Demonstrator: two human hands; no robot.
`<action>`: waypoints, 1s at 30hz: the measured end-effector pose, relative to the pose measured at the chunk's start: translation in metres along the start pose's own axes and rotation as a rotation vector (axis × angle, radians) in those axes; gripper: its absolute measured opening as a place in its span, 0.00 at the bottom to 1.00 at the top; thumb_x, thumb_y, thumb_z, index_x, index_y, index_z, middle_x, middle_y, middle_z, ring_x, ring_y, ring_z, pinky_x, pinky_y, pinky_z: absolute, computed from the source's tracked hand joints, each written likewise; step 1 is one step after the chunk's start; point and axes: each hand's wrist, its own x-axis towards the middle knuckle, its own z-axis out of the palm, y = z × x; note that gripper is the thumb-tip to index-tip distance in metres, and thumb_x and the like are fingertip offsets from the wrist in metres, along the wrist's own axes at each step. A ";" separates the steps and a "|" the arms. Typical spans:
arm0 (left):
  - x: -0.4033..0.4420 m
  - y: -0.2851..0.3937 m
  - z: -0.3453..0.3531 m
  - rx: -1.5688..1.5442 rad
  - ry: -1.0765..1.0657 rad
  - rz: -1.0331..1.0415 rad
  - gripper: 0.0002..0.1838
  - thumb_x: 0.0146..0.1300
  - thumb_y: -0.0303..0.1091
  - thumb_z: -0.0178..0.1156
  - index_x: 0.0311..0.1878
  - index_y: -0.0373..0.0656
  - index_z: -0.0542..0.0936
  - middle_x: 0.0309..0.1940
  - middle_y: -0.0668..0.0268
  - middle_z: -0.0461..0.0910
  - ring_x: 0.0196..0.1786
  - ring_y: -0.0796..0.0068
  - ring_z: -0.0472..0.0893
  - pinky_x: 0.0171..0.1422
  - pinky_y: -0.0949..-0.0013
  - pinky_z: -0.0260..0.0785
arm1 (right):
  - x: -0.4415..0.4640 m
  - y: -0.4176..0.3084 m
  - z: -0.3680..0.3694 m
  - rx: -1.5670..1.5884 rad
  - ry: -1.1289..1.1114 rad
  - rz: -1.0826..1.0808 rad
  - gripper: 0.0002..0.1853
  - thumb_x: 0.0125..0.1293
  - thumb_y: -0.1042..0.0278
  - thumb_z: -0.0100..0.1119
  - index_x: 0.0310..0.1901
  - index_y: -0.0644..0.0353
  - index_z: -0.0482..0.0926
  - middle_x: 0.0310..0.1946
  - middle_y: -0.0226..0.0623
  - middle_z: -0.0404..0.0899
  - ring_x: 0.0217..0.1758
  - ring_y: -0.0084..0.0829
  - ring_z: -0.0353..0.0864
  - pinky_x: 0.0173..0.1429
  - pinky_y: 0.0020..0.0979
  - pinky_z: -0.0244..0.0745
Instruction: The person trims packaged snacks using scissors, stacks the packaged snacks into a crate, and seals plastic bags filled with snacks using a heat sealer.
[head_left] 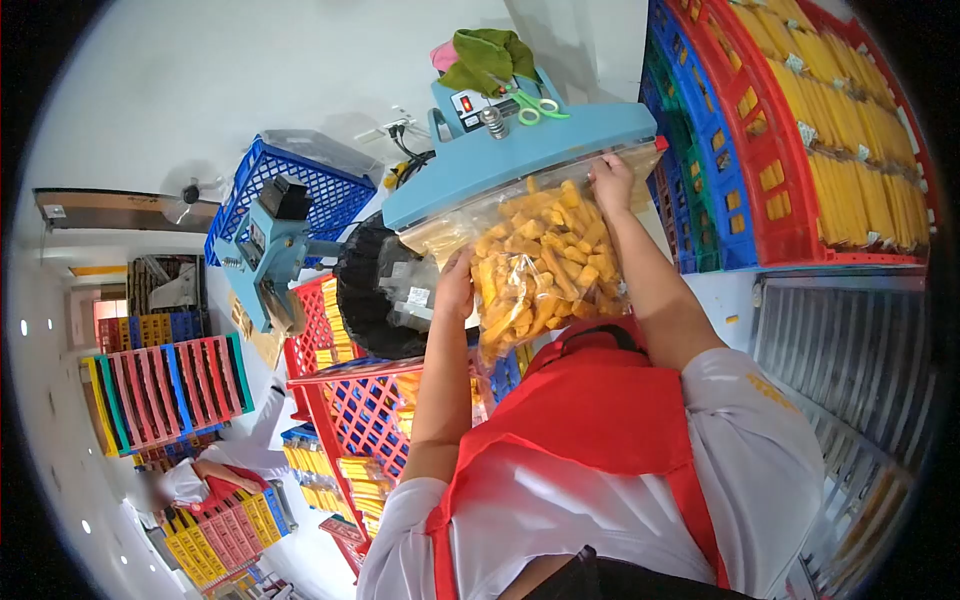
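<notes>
A clear plastic bag (545,265) full of yellow-orange snack pieces hangs in front of me, its upper edge at the jaw of a light-blue heat sealer (520,160). My left hand (456,287) pinches the bag's left side. Higher up, my right hand (612,184) grips its upper right corner, close beneath the sealer's long bar. Whether the bag's mouth lies between the jaws I cannot tell. On top of the sealer rest green-handled scissors (541,108) and a green cloth (488,60).
Stacked red and blue crates (770,150) of yellow packs rise on the right. To the left are a second sealer (268,255), a blue basket (290,190) and a black-lined bin (365,285). A red crate (355,420) stands below; another person (205,480) is farther left.
</notes>
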 end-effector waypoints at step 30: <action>0.001 0.011 0.004 -0.036 -0.013 -0.030 0.14 0.58 0.35 0.52 0.44 0.37 0.70 0.39 0.66 0.74 0.41 0.76 0.74 0.46 0.74 0.65 | -0.031 -0.022 -0.006 -0.291 -0.149 -0.201 0.07 0.53 0.71 0.57 0.29 0.67 0.78 0.23 0.33 0.78 0.25 0.18 0.72 0.32 0.22 0.67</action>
